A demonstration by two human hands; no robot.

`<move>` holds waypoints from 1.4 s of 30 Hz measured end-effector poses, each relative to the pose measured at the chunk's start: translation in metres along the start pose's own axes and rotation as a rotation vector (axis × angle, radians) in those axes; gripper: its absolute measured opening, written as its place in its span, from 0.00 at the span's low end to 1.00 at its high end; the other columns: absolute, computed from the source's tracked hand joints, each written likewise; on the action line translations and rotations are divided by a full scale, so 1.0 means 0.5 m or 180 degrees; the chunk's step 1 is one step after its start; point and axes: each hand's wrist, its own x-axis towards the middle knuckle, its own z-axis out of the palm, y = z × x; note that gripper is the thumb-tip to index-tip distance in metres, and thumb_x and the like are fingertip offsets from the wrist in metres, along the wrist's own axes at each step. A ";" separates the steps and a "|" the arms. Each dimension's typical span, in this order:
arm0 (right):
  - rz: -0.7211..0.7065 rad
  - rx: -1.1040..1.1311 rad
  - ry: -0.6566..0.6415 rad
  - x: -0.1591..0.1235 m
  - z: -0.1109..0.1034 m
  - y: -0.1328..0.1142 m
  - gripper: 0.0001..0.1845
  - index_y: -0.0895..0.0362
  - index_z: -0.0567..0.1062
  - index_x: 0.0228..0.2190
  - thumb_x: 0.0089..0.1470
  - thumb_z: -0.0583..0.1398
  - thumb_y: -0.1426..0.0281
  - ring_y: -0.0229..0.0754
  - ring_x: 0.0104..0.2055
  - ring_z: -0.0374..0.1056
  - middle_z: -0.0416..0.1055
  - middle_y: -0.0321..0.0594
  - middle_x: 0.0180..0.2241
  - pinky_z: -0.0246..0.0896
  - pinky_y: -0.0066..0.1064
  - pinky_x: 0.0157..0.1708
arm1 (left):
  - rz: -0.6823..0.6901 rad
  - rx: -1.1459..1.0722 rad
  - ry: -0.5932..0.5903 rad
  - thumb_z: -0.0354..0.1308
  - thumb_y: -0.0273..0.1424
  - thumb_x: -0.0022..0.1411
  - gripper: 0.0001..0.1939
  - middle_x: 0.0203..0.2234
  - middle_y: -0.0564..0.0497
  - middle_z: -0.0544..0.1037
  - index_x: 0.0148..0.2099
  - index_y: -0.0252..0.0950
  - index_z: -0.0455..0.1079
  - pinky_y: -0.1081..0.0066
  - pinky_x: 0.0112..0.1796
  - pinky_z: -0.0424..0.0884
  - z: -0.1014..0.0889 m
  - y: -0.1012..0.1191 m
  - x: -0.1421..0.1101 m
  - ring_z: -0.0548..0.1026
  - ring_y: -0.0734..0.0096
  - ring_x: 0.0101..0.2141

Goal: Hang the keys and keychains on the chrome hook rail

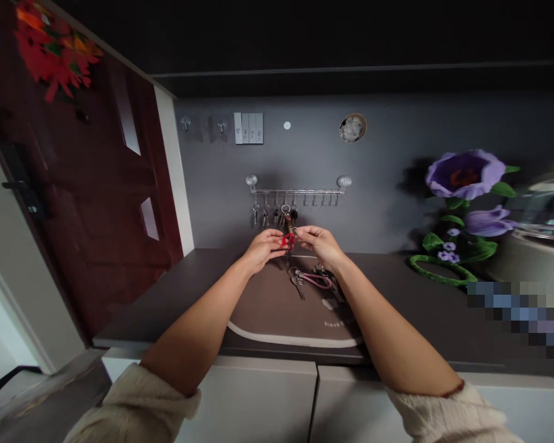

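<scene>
Between my two hands, above the back of a brown mat (268,307), is a bunch of keys (288,241) with a red cord or tag. My left hand (261,249) pinches it from the left side. My right hand (322,243) grips its metal ring between thumb and finger. Behind them a clear hook rail (300,191) is fixed to the grey back panel, with several keys (264,215) hanging from its left hooks. More keys (299,283) with a pink strap (319,281) lie on the mat, partly hidden by my right wrist.
Purple felt flowers (466,175) with a green ring base stand at the right, beside a glass-topped pot (545,234). Switches (248,128) and a round hole (353,128) are in the panel. An upper cabinet (332,43) overhangs the shelf; a dark red door (96,215) stands left.
</scene>
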 end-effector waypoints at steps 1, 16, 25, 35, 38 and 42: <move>-0.0009 0.0006 0.0003 0.000 0.000 0.000 0.14 0.58 0.73 0.27 0.35 0.62 0.63 0.32 0.29 0.64 0.71 0.37 0.28 0.56 0.25 0.31 | 0.0034 0.0044 -0.0047 0.53 0.17 0.44 0.14 0.29 0.49 0.71 0.36 0.33 0.63 0.67 0.36 0.67 0.000 0.000 0.000 0.71 0.74 0.30; -0.0174 -0.0071 0.0038 0.004 0.008 -0.009 0.15 0.59 0.72 0.27 0.36 0.62 0.62 0.31 0.27 0.62 0.70 0.36 0.27 0.53 0.24 0.28 | 0.0782 0.0974 -0.0066 0.58 0.35 0.44 0.14 0.29 0.50 0.72 0.35 0.32 0.67 0.72 0.35 0.62 0.028 0.003 0.008 0.69 0.75 0.31; -0.0115 0.0238 0.0041 0.002 0.012 -0.018 0.13 0.59 0.71 0.25 0.36 0.62 0.64 0.31 0.28 0.63 0.68 0.34 0.25 0.57 0.27 0.33 | 0.0841 0.0959 0.0203 0.58 0.34 0.44 0.13 0.25 0.50 0.72 0.32 0.31 0.67 0.73 0.32 0.63 0.041 0.002 0.025 0.68 0.76 0.27; -0.0010 0.0375 0.0189 0.026 -0.004 -0.068 0.11 0.58 0.68 0.23 0.37 0.62 0.65 0.31 0.26 0.62 0.65 0.33 0.22 0.62 0.30 0.32 | 0.0815 0.1154 0.0481 0.58 0.36 0.43 0.13 0.23 0.51 0.72 0.31 0.32 0.67 0.75 0.28 0.62 0.038 0.010 0.052 0.69 0.75 0.26; 0.0038 0.0304 0.0377 0.044 -0.017 -0.072 0.08 0.58 0.67 0.23 0.39 0.61 0.67 0.30 0.24 0.62 0.65 0.32 0.20 0.62 0.29 0.31 | 0.0704 0.1132 0.0572 0.57 0.36 0.44 0.13 0.25 0.49 0.72 0.31 0.32 0.67 0.76 0.27 0.62 0.033 0.004 0.055 0.69 0.75 0.27; 0.0039 0.0349 0.0578 0.075 -0.035 -0.068 0.06 0.59 0.67 0.22 0.42 0.59 0.69 0.31 0.23 0.63 0.66 0.34 0.21 0.62 0.28 0.29 | 0.0606 0.1055 0.0600 0.56 0.37 0.45 0.13 0.27 0.48 0.72 0.31 0.32 0.66 0.77 0.27 0.62 0.023 -0.012 0.055 0.69 0.76 0.27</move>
